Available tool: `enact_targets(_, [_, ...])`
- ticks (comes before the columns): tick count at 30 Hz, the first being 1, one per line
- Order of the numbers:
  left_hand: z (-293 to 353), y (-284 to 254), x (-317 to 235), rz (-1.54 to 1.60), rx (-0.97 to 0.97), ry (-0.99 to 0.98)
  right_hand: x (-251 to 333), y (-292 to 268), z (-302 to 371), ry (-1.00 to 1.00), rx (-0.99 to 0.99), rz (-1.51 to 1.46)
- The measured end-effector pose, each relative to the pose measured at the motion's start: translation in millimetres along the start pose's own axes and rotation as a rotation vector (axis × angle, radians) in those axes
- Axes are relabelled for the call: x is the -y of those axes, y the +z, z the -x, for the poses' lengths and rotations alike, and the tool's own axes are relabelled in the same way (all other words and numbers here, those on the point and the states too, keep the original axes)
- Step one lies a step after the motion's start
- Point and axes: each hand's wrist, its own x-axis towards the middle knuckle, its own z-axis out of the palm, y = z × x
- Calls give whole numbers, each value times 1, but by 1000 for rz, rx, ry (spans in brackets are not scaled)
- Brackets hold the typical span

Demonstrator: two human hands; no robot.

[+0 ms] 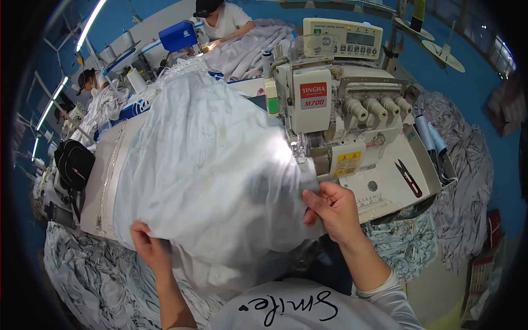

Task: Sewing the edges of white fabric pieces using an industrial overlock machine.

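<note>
A large sheet of thin white fabric (192, 159) spreads over the table and hangs over its near edge toward my lap. Its right edge runs up to the needle area of a white overlock sewing machine (313, 107), where a lamp lights it brightly. My right hand (330, 206) pinches that edge between thumb and fingers, just in front of the machine. At the lower left, my left hand (149, 245) is closed on the fabric's near left edge, slightly blurred.
Red-handled thread snips (408, 179) lie on the machine's right tray. A black bag (74, 165) sits at the left table edge. Heaps of grey fabric (459, 170) and patterned cloth (104, 275) flank me. Two people work at other machines beyond.
</note>
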Motion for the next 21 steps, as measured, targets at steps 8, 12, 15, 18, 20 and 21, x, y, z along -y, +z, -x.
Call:
enact_targets(8, [-92, 40, -57, 160, -138, 148, 2, -2, -1, 41, -3, -47])
enact_targets(12, [-141, 59, -82, 321, 20, 375, 6, -1, 0, 55, -4, -32])
enact_targets(15, [-173, 65, -89, 131, -8, 480, 8, 0, 0, 65, 2, -55])
enact_targets(18, [-155, 76, -93, -121, 222, 111, 6, -3, -1, 75, -33, -30])
enact_targets(20, [-107, 62, -64, -466, 549, 366, 5, -6, -3, 71, -55, -8])
enact_targets(21, [-72, 50, -51, -439, 633, 298, 6, -4, -2, 70, -43, 2])
